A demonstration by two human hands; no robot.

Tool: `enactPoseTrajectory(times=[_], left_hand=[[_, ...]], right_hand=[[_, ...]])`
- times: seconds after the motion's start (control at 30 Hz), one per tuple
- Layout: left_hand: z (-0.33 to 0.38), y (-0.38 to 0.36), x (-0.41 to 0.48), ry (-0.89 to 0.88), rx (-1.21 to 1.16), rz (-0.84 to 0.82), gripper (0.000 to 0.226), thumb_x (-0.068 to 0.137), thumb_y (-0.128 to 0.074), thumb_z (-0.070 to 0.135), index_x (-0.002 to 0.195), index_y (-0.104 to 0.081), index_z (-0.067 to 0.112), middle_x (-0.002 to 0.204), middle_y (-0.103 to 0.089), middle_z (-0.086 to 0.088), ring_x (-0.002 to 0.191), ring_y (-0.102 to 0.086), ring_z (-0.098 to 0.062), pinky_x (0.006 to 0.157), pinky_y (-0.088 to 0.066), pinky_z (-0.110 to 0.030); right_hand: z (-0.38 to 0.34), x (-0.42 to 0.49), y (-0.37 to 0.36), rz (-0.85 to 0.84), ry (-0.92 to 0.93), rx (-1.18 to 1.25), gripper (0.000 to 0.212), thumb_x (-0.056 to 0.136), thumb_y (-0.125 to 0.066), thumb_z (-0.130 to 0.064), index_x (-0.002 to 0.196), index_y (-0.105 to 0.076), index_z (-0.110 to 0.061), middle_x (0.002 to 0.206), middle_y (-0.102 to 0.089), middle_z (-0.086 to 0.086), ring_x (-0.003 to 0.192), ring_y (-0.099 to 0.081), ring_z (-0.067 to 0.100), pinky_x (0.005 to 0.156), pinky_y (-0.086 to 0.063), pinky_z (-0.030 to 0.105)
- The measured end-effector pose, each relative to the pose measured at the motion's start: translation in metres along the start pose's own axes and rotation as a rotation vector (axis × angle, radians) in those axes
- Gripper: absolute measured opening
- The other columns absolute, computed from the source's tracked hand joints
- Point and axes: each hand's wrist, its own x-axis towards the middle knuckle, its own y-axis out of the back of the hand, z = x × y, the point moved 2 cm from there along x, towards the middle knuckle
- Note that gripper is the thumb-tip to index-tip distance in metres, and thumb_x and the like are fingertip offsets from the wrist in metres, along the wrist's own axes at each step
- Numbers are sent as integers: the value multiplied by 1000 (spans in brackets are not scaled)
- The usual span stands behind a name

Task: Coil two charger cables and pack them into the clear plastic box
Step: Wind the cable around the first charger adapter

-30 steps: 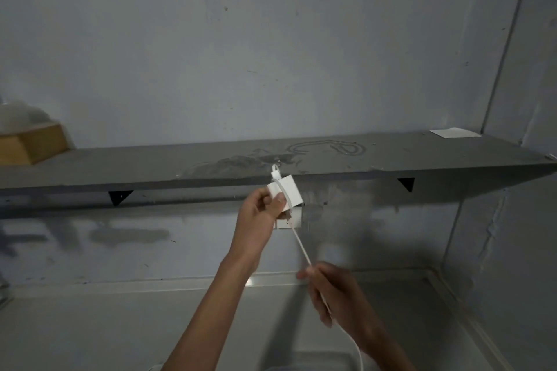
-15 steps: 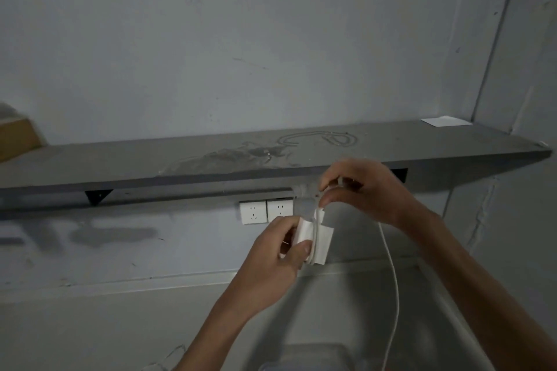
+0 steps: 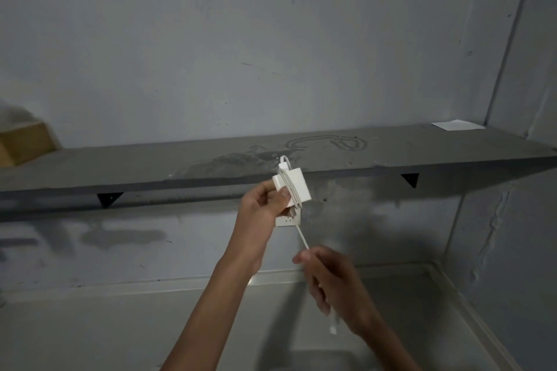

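My left hand (image 3: 261,208) holds a white charger block (image 3: 297,187) up in front of the grey shelf's edge. Its white cable (image 3: 302,235) is wrapped over the block in a couple of turns and runs down to my right hand (image 3: 330,278), which pinches it lower down. The cable's free end with a white plug (image 3: 333,329) hangs just below that hand. The top of what may be the clear plastic box (image 3: 319,360) shows dimly at the bottom edge, under my arms.
A grey wall shelf (image 3: 150,166) on black brackets spans the view, with a wooden box (image 3: 22,144) at its left end and a white paper (image 3: 458,125) at its right end. A white wall socket (image 3: 284,221) sits behind the charger. A pale counter (image 3: 90,325) lies below.
My right hand swung from above the charger down and under it, laying another turn of cable over the block. My left hand lifted the charger back up toward the shelf edge.
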Motion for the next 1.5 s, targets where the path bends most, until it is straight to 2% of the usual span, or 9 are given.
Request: enactPoseTrajectory(times=[0.17, 0.33, 0.47, 0.6, 0.77, 0.93, 1.07, 1.33, 1.5], left_hand=[[-28, 9, 9, 81, 264, 54, 21, 94, -56, 10, 114, -64, 7, 101, -71, -9, 83, -67, -17, 62, -52, -12], [-49, 1, -13, 44, 567, -161, 21, 89, -60, 17, 109, -63, 14, 95, -68, -6, 82, -64, -19, 77, -53, -32], [-42, -7, -40, -46, 664, -296, 17, 89, -59, 19, 103, -60, 28, 98, -57, 9, 88, -58, -13, 82, -50, -31], [-19, -12, -57, -105, 551, -403, 21, 86, -57, 20, 105, -62, 27, 94, -55, 16, 89, -56, -11, 84, -49, -34], [-1, -16, -68, -124, 472, -488, 24, 86, -57, 21, 108, -65, 22, 92, -57, -2, 80, -54, -16, 77, -48, -35], [2, -9, -53, -1, 13, -279, 27, 91, -58, 8, 117, -64, 1, 98, -70, -20, 88, -62, -19, 83, -48, -31], [-15, 8, -20, 117, -264, 21, 22, 94, -51, 1, 107, -67, -4, 95, -73, -14, 87, -66, -21, 80, -52, -31], [-75, 12, -14, 22, 420, 171, 9, 88, -58, 9, 95, -62, 12, 99, -64, -16, 84, -60, -23, 76, -52, -34], [-63, 8, -32, -16, 586, -154, 21, 89, -57, 4, 103, -64, 18, 106, -61, -6, 89, -61, -21, 78, -50, -28]], right_hand=[[-21, -35, 17, -53, -18, -279, 13, 96, -55, -27, 96, -67, -31, 53, -54, -4, 40, -47, 6, 42, -39, 22], [-74, -14, 49, -101, 318, -957, 19, 92, -54, -42, 97, -69, -32, 78, -67, -22, 72, -62, -1, 62, -43, 10], [-116, 20, 78, -138, 409, -911, 20, 79, -63, -52, 90, -69, -37, 79, -72, -16, 67, -65, 7, 66, -52, 26], [-111, 64, 94, -164, 348, -745, 3, 79, -72, -33, 81, -70, -34, 81, -72, -13, 72, -66, 12, 71, -51, 35], [-49, 82, 76, -54, 360, -426, 12, 86, -68, -7, 80, -62, -17, 60, -61, -6, 54, -54, 0, 56, -41, 12], [6, 59, 37, 73, 145, -229, 22, 94, -55, -9, 77, -63, -21, 61, -62, -7, 54, -52, 7, 53, -45, 29], [12, 15, 6, 48, 75, -88, 25, 96, -48, -29, 78, -65, -22, 48, -45, -5, 45, -37, 5, 45, -31, 17], [-32, -20, 17, -294, 23, -654, 11, 92, -53, -35, 90, -64, -32, 66, -67, -13, 64, -62, 0, 62, -45, 17], [-81, 6, 57, -67, 515, -1024, 22, 88, -49, -46, 90, -68, -36, 84, -72, -20, 74, -67, 1, 61, -50, 23]])
